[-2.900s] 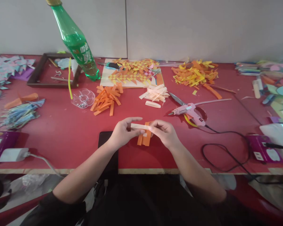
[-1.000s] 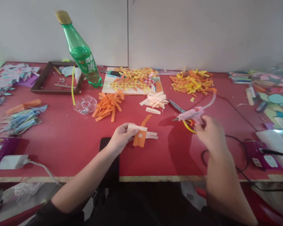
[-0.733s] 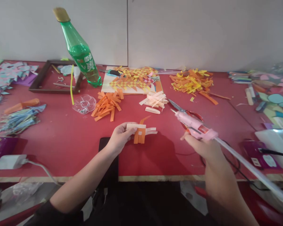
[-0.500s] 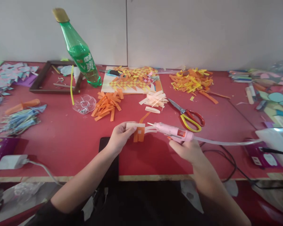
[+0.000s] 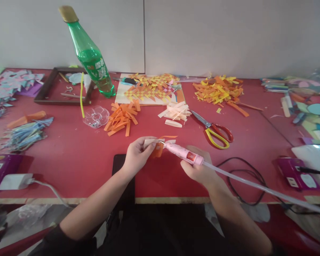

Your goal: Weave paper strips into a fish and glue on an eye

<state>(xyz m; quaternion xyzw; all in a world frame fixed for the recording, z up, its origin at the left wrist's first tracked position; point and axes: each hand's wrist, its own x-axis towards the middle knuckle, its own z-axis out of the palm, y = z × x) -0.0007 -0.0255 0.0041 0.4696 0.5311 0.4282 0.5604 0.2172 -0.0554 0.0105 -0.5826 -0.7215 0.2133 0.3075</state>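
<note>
Between the thumb and fingers of my left hand (image 5: 138, 153) is a small woven piece of orange and cream paper strips (image 5: 158, 152). Wrapped around a pink glue gun (image 5: 181, 153) is my right hand (image 5: 198, 168). The gun's metal nozzle meets the upper edge of the woven piece, close to my left fingertips. A long clear glue stick (image 5: 237, 179) runs out of the gun's back toward the right. Beyond my hands lie a pile of cream strips (image 5: 176, 111) and a pile of orange strips (image 5: 123, 115).
Scissors with red and yellow handles (image 5: 216, 133) lie right of the cream pile. A green bottle (image 5: 92, 60) stands by a dark wooden frame (image 5: 62, 102). A phone (image 5: 120, 163) sits under my left wrist. A black cable (image 5: 229, 179) loops at right, near a purple power strip (image 5: 293, 176).
My right hand has brought the glue gun left, its nozzle now against the woven piece. The glue stick slants downward to the right. The woven piece has tilted in my left hand.
</note>
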